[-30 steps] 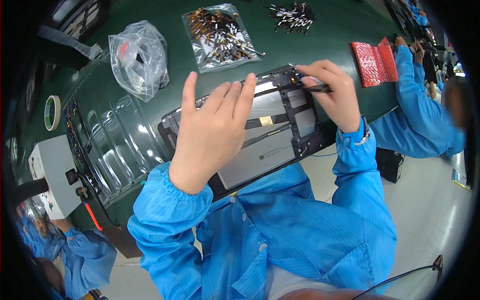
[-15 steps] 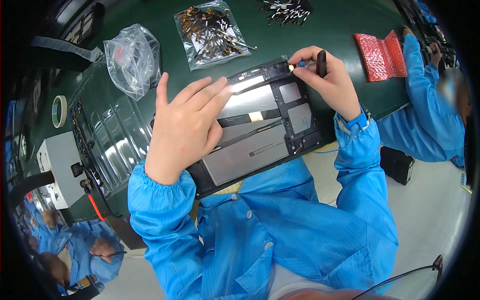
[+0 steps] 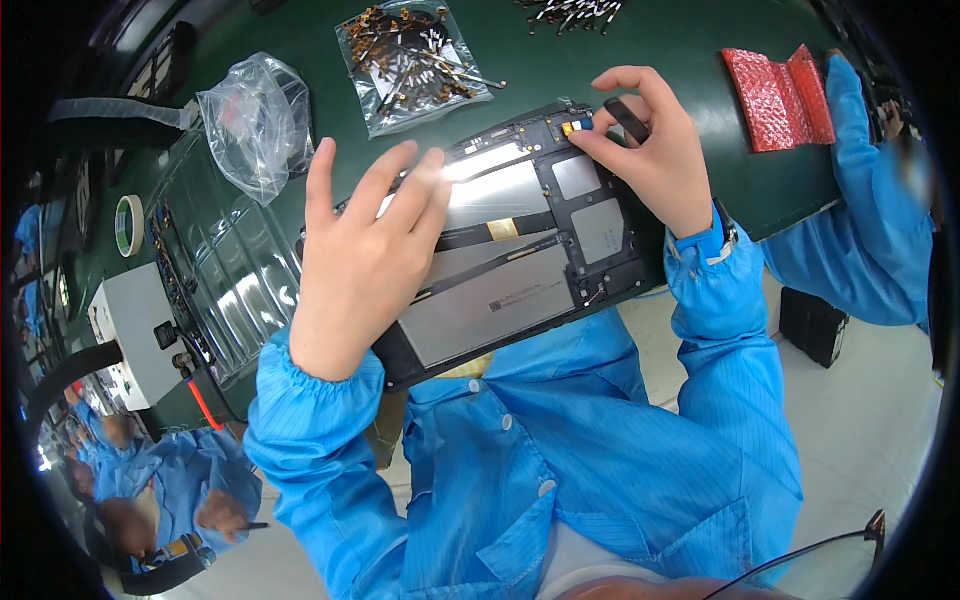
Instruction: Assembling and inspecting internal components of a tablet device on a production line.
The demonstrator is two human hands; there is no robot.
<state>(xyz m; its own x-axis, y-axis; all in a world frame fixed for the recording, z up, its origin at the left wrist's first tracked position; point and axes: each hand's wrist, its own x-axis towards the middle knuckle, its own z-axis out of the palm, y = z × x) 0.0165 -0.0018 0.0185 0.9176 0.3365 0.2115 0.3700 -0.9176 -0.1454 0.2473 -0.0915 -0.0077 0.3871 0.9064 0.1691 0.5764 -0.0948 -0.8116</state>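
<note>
Head view: along the near side of a green table (image 3: 665, 50) lies an opened flat device (image 3: 522, 262), tilted, its far right corner raised toward the far side. The person's left hand (image 3: 365, 245) is over its left part, fingers spread and straight — whether they press on it cannot be told. The right hand (image 3: 660, 165) is at the far right corner, fingers curled round a dark tool (image 3: 628, 121). By its thumb tip sits a small blue-and-yellow piece (image 3: 577, 127) — whether pinched, one cannot tell
</note>
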